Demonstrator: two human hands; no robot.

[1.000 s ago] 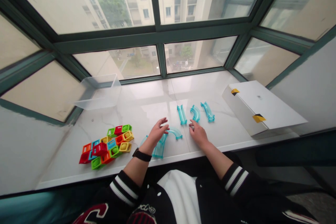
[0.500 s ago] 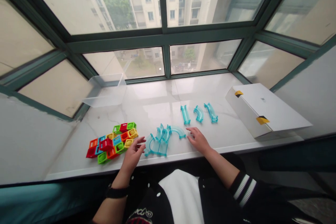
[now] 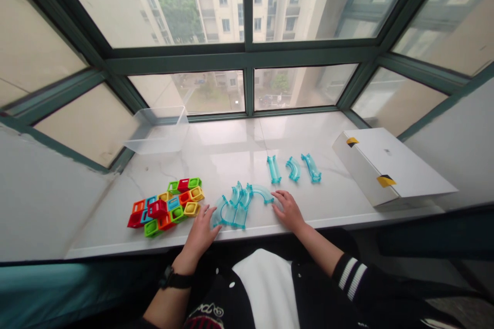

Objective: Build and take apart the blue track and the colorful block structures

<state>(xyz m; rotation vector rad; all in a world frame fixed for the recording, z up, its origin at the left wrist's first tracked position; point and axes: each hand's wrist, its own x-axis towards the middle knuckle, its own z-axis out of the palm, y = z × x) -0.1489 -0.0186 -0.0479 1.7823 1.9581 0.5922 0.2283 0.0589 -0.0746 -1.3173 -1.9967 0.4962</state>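
A cluster of clear blue toy track pieces (image 3: 235,211) lies near the front edge of the white sill. At its left end is my left hand (image 3: 201,227), fingers apart, with the fingertips at the outermost piece; whether they press on it I cannot tell. A curved track piece (image 3: 262,192) reaches out from the right of the cluster. My right hand (image 3: 287,209) is beside that curve's end, fingers spread and holding nothing. Behind it stand apart a straight track piece (image 3: 274,170), a short curved piece (image 3: 293,169) and another long piece (image 3: 311,168).
Left of my left hand sits a pile of red, green, yellow, orange and blue blocks (image 3: 164,221). A clear plastic bin (image 3: 158,145) stands at the back left. On the right is a white box (image 3: 397,164) with yellow-and-black tape. Windows enclose the marble sill (image 3: 227,139).
My left hand has moved right, from beside the blocks to the left end of the track cluster. My right hand has shifted slightly down and left. The view has tilted a little.
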